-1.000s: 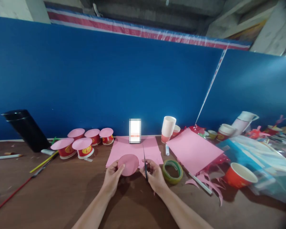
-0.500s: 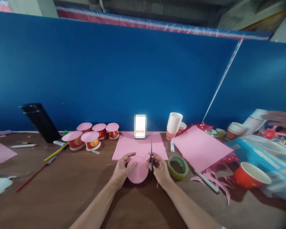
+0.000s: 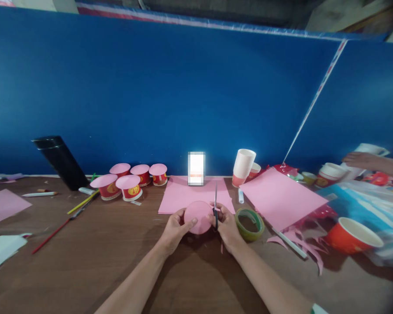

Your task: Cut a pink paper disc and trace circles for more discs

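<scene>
A round pink paper disc (image 3: 200, 213) is pinched at its left side by my left hand (image 3: 176, 230), thumb on top and fingers behind. In my right hand (image 3: 228, 226) is a pair of scissors (image 3: 215, 214), blades pointing up and away, close to the disc's right edge. My right fingertips are at that same edge; whether they grip the paper as well I cannot tell. Behind the disc lies a stack of pink paper sheets (image 3: 173, 197). Just right of my right hand sits a roll of green tape (image 3: 260, 230).
Several red paper cups topped with pink discs (image 3: 130, 182) stand left of the stack. Rightward are stacked white cups (image 3: 243, 165), a pink sheet (image 3: 281, 198), paper scraps (image 3: 309, 253) and an orange cup (image 3: 347, 240). Another person's hand (image 3: 358, 160) reaches in from the right, near cups.
The view has shifted slightly. The disc is tilted and raised a little between my hands, still held on the left. The other person's hand has moved left and lower over the cups.
</scene>
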{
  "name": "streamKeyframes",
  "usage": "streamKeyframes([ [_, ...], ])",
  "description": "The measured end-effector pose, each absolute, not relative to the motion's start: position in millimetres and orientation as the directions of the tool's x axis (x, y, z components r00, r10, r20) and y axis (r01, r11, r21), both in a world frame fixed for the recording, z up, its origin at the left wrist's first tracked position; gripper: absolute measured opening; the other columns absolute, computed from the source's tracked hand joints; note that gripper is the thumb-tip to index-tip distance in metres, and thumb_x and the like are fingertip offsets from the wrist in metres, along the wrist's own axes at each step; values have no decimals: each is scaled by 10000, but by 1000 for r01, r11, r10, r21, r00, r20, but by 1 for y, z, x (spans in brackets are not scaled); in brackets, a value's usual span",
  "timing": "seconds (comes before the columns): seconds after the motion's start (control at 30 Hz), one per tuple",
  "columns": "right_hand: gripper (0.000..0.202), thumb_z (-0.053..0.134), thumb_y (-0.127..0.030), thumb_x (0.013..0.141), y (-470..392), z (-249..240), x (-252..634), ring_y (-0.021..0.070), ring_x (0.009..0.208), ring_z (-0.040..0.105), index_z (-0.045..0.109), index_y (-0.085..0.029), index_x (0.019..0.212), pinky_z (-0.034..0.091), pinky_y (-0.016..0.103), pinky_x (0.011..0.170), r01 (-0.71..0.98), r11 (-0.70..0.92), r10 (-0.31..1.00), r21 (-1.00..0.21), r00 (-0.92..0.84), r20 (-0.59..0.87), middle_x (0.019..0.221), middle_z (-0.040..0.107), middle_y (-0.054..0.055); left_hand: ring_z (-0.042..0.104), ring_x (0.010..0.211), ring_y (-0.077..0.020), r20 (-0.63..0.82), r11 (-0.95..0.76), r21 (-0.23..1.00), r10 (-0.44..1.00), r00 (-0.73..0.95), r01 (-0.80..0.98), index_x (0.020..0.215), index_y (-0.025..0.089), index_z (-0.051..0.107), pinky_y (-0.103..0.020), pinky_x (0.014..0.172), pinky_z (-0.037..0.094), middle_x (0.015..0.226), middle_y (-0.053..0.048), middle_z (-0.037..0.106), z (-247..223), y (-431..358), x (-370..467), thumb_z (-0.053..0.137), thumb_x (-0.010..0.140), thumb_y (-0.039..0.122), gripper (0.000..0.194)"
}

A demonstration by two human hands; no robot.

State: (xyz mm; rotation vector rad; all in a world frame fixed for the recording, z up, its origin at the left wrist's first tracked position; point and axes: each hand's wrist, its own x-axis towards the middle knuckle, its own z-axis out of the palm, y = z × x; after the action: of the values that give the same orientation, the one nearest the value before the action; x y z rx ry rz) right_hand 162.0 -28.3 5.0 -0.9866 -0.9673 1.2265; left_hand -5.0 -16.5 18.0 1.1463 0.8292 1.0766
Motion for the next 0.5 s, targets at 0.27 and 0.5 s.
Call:
streamKeyframes([
  [0.27, 484, 771, -202, 585, -26, -1, 161, 87, 574, 528, 556, -196, 1020, 423, 192, 551, -252, 119, 989, -960, 115, 93, 652, 598, -55, 588, 493, -145, -52, 79, 994, 951, 305, -75, 893, 80, 643, -227, 448, 465, 653, -65, 675, 11, -16, -4, 708, 640, 397, 410],
  [0.5, 486, 786, -219, 559, -26, 3, 161, 92, 567, 535, 568, -185, 992, 419, 190, 531, -248, 131, 981, -960, 169, 90, 633, 593, -48, 587, 435, -152, -90, 101, 994, 959, 270, -30, 809, 92, 630, -223, 402, 460, 532, -25, 640, 10, -16, -2, 711, 627, 419, 383],
])
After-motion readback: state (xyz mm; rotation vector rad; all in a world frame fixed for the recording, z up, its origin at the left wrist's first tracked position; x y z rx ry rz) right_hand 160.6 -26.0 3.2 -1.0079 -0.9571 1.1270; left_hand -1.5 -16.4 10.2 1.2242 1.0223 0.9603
